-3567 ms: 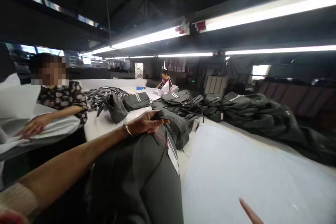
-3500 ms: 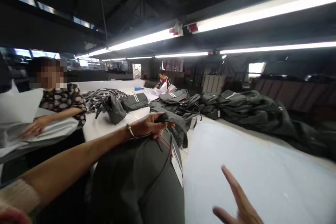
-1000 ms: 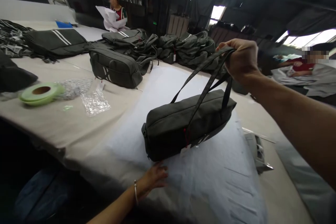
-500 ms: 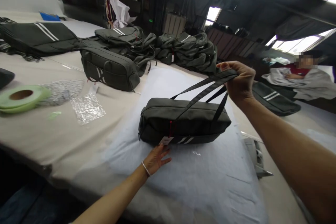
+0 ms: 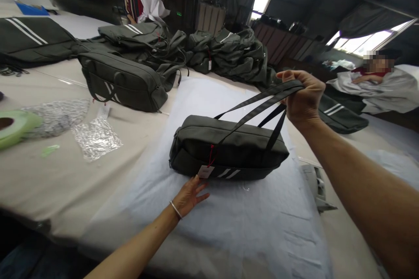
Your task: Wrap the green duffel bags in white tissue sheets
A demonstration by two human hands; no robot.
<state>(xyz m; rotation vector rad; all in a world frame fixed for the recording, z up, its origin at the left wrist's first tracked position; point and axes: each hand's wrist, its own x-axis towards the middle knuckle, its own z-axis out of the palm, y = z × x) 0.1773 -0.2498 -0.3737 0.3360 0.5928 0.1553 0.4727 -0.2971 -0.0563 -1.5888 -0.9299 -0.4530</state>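
Note:
A dark green duffel bag with two white stripes stands on a stack of white sheets in front of me. My right hand is closed round its straps and holds them up, tilted to the right. From a red cord on the bag's front hangs a white tag. My left hand, with a bracelet at the wrist, is at the tag's lower left corner, a fingertip seeming to touch it. Its other fingers are spread apart below the bag.
Another duffel bag stands to the left, with a heap of dark bags behind. A green tape roll and a crinkled clear plastic piece lie on the left. A grey device sits at the right. Two people work across the table.
The view has turned slightly, so the surroundings appear shifted left. My right hand still grips the straps, and my left hand stays by the tag with its fingers spread.

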